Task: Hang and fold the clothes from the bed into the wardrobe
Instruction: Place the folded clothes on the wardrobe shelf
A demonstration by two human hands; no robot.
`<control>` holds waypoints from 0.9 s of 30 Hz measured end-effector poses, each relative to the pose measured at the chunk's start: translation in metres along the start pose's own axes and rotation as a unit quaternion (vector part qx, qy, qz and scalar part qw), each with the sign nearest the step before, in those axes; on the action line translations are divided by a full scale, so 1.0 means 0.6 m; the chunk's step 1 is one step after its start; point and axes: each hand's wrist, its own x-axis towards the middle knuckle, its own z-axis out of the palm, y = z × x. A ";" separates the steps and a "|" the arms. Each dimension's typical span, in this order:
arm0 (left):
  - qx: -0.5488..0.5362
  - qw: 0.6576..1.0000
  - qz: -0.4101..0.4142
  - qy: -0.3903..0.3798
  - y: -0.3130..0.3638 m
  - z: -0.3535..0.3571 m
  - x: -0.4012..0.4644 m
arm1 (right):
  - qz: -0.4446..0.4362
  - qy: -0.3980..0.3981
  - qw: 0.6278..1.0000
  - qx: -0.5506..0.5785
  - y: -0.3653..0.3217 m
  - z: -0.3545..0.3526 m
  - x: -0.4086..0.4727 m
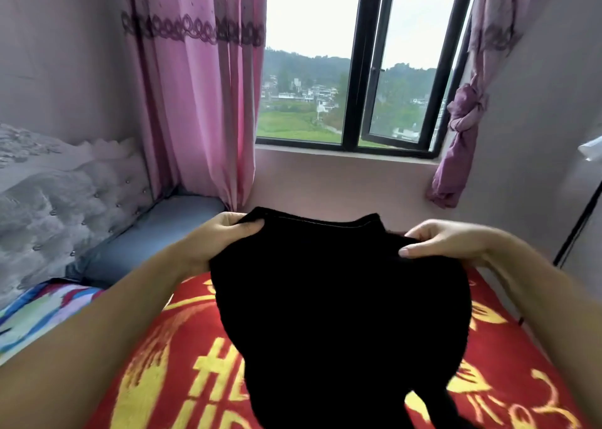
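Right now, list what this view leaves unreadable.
- Black garment: its type; dark folds show no detail, and the bottom edge cuts it off.
- Red blanket: yellow lettering partly covered by the garment.
- Wardrobe: out of frame.
- Left hand, right hand: fingertips behind cloth.

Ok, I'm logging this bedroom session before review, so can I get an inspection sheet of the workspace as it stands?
Surface: bed covered by a red blanket with yellow lettering.
Job's things: black garment held up over the bed by its top edge; wardrobe not in view.
Clutter: multicoloured blanket at the bed's left; grey pillow by the tufted headboard.
Grippers: left hand and right hand each grip the garment.
Cables: nothing seen.
Surroundings: window, pink curtain, knotted purple curtain.
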 end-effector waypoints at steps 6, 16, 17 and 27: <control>-0.035 0.989 -0.126 0.065 -0.001 0.035 0.039 | 0.018 0.238 0.971 0.023 0.030 0.032 0.065; -0.028 0.990 -0.058 0.128 0.020 0.129 0.056 | -0.120 0.181 0.968 -0.126 -0.126 0.183 0.105; -0.051 0.989 -0.057 0.125 0.026 0.120 0.050 | -0.126 0.155 0.970 -0.139 -0.128 0.182 0.099; 0.576 0.790 0.207 0.037 0.069 0.046 0.034 | -0.245 0.171 0.954 -0.041 -0.146 0.166 0.080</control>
